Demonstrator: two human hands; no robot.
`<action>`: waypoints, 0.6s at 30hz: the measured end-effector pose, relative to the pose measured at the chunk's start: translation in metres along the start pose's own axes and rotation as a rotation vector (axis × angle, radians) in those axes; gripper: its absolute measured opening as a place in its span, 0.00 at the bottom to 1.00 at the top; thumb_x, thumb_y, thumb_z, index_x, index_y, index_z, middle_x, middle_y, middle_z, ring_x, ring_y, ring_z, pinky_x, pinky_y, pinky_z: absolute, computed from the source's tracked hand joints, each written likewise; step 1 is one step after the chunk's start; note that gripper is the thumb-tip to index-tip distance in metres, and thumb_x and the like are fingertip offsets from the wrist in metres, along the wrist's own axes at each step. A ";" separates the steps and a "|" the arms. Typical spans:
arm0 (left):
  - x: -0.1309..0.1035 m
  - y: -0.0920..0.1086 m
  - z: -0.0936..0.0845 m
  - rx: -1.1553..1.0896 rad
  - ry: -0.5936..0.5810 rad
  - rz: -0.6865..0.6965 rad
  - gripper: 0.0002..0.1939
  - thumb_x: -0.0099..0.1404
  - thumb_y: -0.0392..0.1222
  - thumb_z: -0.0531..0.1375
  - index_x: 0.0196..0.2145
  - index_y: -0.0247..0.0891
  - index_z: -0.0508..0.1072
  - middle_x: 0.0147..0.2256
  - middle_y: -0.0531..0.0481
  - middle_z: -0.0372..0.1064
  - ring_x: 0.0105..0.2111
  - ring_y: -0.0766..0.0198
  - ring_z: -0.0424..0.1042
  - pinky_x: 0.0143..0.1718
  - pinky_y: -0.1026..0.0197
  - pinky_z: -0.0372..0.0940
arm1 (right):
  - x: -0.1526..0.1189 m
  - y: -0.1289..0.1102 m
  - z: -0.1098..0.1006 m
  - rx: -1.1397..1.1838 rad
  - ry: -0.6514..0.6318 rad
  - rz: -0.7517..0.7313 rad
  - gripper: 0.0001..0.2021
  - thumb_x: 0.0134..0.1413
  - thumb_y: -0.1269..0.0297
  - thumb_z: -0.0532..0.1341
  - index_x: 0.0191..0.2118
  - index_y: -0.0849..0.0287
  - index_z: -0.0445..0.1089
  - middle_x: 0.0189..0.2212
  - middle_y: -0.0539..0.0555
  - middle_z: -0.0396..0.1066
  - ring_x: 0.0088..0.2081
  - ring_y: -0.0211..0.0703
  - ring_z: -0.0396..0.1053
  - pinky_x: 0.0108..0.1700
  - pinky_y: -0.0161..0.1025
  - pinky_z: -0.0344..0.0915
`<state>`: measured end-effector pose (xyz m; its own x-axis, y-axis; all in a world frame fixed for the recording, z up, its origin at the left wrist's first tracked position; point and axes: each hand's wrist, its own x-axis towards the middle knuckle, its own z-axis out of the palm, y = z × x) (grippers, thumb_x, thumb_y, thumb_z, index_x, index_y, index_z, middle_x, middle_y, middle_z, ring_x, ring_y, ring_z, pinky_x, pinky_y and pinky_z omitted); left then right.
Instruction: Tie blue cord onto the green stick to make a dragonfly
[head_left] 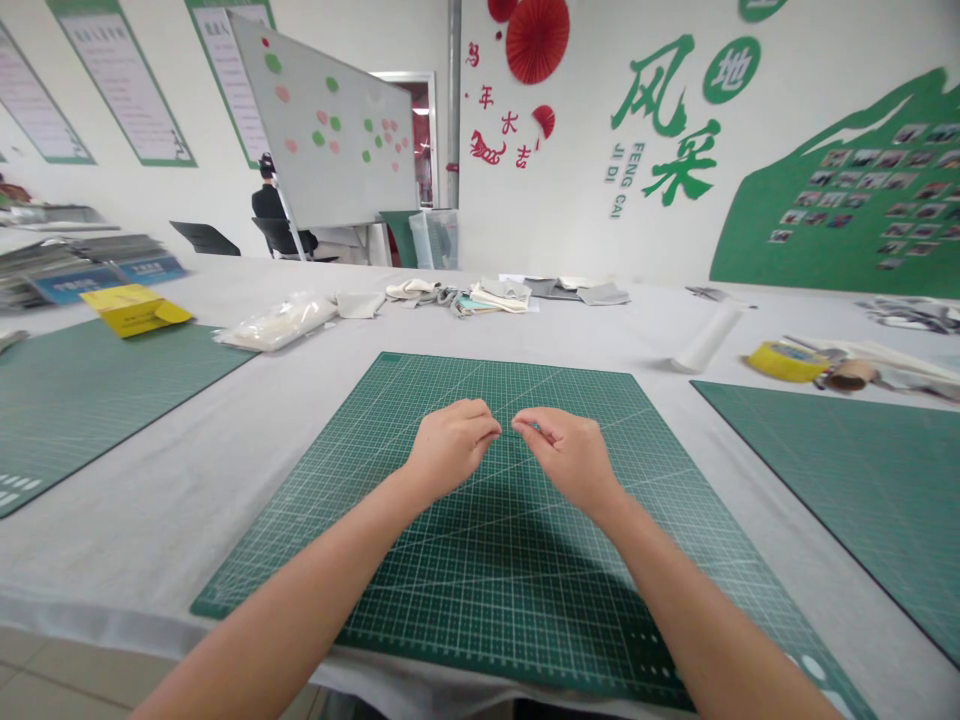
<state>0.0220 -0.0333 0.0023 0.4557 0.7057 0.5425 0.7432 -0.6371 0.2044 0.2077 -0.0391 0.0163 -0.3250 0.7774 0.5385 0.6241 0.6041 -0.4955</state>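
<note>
My left hand [454, 445] and my right hand [568, 450] are raised over the middle of a green gridded cutting mat [480, 600]. On each hand the thumb and fingers are closed in a pinch. The two pairs of fingertips face each other across a narrow gap. Whatever they pinch, if anything, is too small or thin to make out. Below them, a soft shadow falls on the mat.
Green mats lie at left [112, 400] and right [847, 480]. A yellow packet [135, 310], a clear plastic bag [281, 320], folded fabric pieces [499, 293], a white roll [707, 338] and yellow tape [787, 361] lie farther back. A seated person [268, 200] is beyond the table.
</note>
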 end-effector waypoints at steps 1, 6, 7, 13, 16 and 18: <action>0.000 0.000 0.000 0.007 -0.015 0.025 0.11 0.66 0.38 0.53 0.32 0.41 0.75 0.33 0.50 0.71 0.36 0.63 0.68 0.37 0.62 0.60 | 0.001 0.002 -0.001 -0.014 0.005 -0.003 0.09 0.59 0.65 0.55 0.35 0.55 0.73 0.32 0.50 0.75 0.34 0.40 0.71 0.37 0.36 0.60; 0.001 0.002 -0.002 0.006 -0.062 0.118 0.13 0.67 0.38 0.51 0.33 0.40 0.75 0.33 0.51 0.71 0.36 0.64 0.68 0.36 0.62 0.60 | 0.004 0.015 -0.003 -0.034 -0.003 0.016 0.08 0.58 0.64 0.56 0.34 0.55 0.74 0.31 0.49 0.76 0.34 0.41 0.72 0.37 0.36 0.62; 0.001 0.001 -0.003 0.005 -0.065 0.128 0.13 0.67 0.38 0.51 0.33 0.40 0.75 0.33 0.51 0.72 0.36 0.64 0.68 0.36 0.62 0.60 | 0.005 0.017 -0.004 -0.029 -0.006 0.022 0.08 0.57 0.64 0.57 0.34 0.54 0.74 0.31 0.49 0.76 0.34 0.41 0.72 0.37 0.36 0.62; 0.002 -0.001 -0.005 -0.010 -0.083 0.167 0.12 0.67 0.38 0.52 0.33 0.39 0.75 0.33 0.51 0.72 0.36 0.64 0.68 0.37 0.62 0.61 | 0.007 0.025 -0.005 0.016 -0.042 0.070 0.08 0.56 0.63 0.58 0.33 0.54 0.75 0.30 0.48 0.76 0.32 0.39 0.71 0.35 0.35 0.61; 0.002 0.000 -0.007 -0.067 -0.103 0.181 0.11 0.66 0.37 0.53 0.32 0.39 0.75 0.33 0.51 0.72 0.36 0.64 0.68 0.37 0.62 0.61 | 0.008 0.029 -0.006 0.060 -0.064 0.095 0.08 0.55 0.62 0.59 0.32 0.55 0.75 0.28 0.48 0.75 0.28 0.38 0.68 0.32 0.35 0.59; 0.003 0.001 -0.008 -0.133 -0.113 0.178 0.10 0.66 0.36 0.54 0.32 0.39 0.75 0.33 0.51 0.72 0.37 0.65 0.68 0.38 0.63 0.61 | 0.009 0.034 -0.006 0.125 -0.108 0.141 0.08 0.53 0.60 0.60 0.30 0.56 0.75 0.22 0.48 0.71 0.24 0.36 0.63 0.28 0.35 0.56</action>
<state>0.0202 -0.0347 0.0104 0.6309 0.6043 0.4866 0.5790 -0.7842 0.2232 0.2303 -0.0123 0.0088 -0.3189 0.8659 0.3854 0.5777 0.4999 -0.6453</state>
